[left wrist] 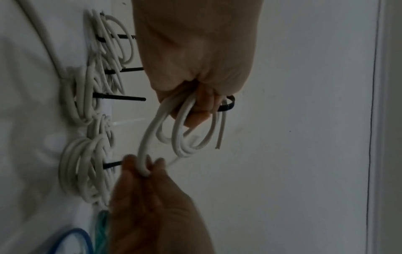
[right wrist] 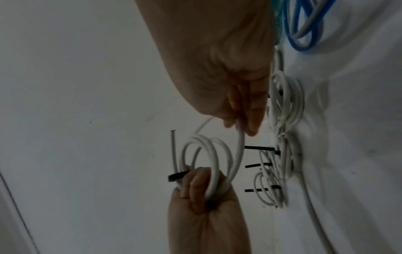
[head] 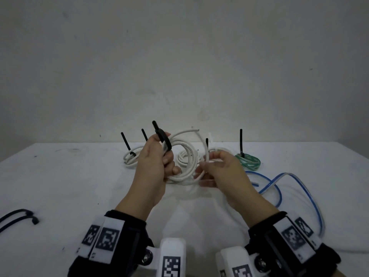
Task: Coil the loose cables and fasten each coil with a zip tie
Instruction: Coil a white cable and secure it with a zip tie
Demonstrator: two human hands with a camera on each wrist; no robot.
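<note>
My left hand (head: 169, 162) holds a white cable coil (head: 179, 177) above the white table (head: 79, 186), fingers curled round its strands. A black zip tie (head: 163, 139) loops round the coil at the top of that grip, tail pointing up. My right hand (head: 205, 162) pinches the coil's outer loop on the right side. The left wrist view shows the left hand (left wrist: 195, 106) clutching the coil (left wrist: 187, 137) with the zip tie (left wrist: 228, 104) at the knuckles. In the right wrist view the right hand (right wrist: 241, 123) pinches one strand of the cable (right wrist: 304, 154).
Several tied white coils (head: 130, 157) with upright black tie tails sit along the table's back. A tied green coil (head: 248, 161) lies at the back right, a loose blue cable (head: 279, 188) to its near side. Black ties (head: 24, 215) lie at the near left.
</note>
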